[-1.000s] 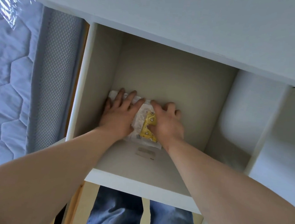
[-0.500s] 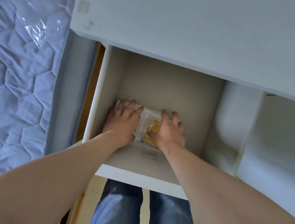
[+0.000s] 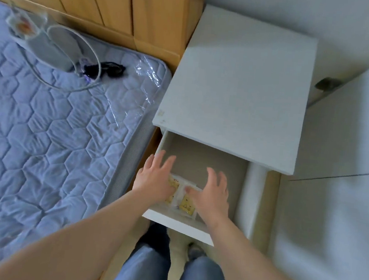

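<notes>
A shallow white wooden drawer (image 3: 178, 225) with a beige floor is seen pulled out from under a white square-topped bedside cabinet (image 3: 239, 88). Flat white-and-yellow plastic packets (image 3: 185, 203) are laid side by side on the drawer's floor, in its near half, just behind the front panel.

The left hand (image 3: 154, 178) is held over the left part of the drawer, its fingers straight and spread, pointed toward the drawer's back. The left edge of the packets is covered by it. The right hand (image 3: 213, 192) is held over the right part of the drawer, likewise spread flat, with its thumb stretched above the right-hand packet. Nothing is pinched or gripped by either hand. Whether the packets are actually touched cannot be told, since the fingers are blurred.

To the left of the drawer a lilac quilted mattress (image 3: 45, 138) is seen. A crumpled sheet of clear plastic film (image 3: 147, 76) is draped over the mattress corner beyond the drawer's left side. Farther left and well apart from the drawer, a pair of black sunglasses (image 3: 106, 69) and a grey boxy device with a looped cable (image 3: 51, 50) are laid on the mattress. Beyond these, a light wooden panelled headboard (image 3: 101, 3) is seen. Below the drawer's front panel, legs in blue jeans (image 3: 145, 270) are visible.
</notes>
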The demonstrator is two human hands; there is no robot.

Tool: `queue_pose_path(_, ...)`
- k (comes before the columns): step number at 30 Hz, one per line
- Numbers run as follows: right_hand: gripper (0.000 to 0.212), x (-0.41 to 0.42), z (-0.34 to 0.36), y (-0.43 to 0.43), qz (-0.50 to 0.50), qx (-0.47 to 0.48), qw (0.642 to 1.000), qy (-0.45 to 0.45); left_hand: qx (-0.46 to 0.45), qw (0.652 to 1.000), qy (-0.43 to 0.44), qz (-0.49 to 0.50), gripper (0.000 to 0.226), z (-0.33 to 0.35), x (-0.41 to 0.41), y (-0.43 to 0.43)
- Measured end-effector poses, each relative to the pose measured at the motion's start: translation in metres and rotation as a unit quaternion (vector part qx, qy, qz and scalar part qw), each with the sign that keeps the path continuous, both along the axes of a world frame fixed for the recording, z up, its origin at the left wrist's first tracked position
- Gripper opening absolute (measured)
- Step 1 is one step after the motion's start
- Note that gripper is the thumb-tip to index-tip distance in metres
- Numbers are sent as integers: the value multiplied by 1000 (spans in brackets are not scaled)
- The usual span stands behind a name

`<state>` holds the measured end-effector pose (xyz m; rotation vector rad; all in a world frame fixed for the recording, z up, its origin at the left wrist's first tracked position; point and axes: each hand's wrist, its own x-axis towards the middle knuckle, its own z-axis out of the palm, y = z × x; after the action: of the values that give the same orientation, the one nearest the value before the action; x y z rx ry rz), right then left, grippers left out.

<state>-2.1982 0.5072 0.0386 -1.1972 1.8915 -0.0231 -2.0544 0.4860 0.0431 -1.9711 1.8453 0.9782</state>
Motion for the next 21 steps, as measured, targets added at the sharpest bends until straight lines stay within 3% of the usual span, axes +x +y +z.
queue_pose_path(3,77,-6,38,2,-5,-40,998,-37,-12,996,17,90,79,40,-9,13)
queue_pose_path(9,76,-28,110,10,71,-111,987,-95,-147,956,43,250,80,117,-29,56)
queue_pose_path(16,73,-1,185,35,204,-188,944,-178,-285,846,71,446,74,187,-22,134)
queue_pose_path(21,76,57,234,88,324,-214,887,-249,-371,750,42,546,76,232,15,210)
